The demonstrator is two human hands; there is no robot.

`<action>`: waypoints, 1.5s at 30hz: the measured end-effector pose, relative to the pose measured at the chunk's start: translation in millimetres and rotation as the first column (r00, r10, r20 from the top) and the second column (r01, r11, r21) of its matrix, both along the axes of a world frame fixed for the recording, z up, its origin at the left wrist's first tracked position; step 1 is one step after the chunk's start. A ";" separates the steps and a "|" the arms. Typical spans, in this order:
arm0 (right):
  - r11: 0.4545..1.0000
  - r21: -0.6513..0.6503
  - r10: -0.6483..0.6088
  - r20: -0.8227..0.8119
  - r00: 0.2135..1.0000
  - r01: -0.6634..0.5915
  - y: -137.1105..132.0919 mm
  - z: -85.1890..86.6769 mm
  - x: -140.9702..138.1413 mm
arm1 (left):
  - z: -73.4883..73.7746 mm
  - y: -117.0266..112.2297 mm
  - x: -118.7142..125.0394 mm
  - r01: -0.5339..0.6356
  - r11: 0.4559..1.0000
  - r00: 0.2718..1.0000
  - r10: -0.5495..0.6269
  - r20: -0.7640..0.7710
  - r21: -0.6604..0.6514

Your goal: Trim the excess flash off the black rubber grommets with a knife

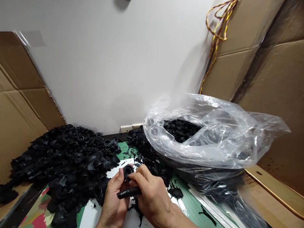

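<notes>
A round black rubber bellows part (128,171) with a ring-shaped opening sits upright in my left hand (115,193), gripped between thumb and fingers. My right hand (150,193) is closed around a black stick-like tool (129,192), whose blunt end points left across my left palm. The right thumb and fingertip also meet the rim of the rubber part. Whatever lies between those fingertips is hidden. Below the hands, a white sheet (91,212) carries black rubber scraps.
A large heap of black rubber parts (71,155) lies left. At right stands a clear plastic bag (213,152) holding similar parts. Black trimmings (152,155) spread beside it on a green mat (127,149). Cardboard panels (23,82) flank the wall; a gold phone-like object (275,186) lies far right.
</notes>
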State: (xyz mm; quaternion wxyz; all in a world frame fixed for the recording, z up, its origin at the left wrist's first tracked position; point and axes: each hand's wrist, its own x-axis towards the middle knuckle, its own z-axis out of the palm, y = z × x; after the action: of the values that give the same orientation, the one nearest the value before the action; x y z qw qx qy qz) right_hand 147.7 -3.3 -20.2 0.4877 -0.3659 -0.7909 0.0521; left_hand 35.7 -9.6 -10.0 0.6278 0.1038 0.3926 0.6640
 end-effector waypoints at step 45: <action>0.881 -0.469 0.075 0.007 0.997 -0.063 12.8 11.0 -0.8 | -14.4 3.2 1.4 -0.017 0.998 0.924 0.036 -0.381 0.055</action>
State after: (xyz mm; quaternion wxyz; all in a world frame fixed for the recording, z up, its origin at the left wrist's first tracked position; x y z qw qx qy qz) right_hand 146.9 9.4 -9.2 0.3728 -0.4453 -0.7734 0.2541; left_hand 37.1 -6.4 -24.5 0.5274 0.2417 0.4919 0.6491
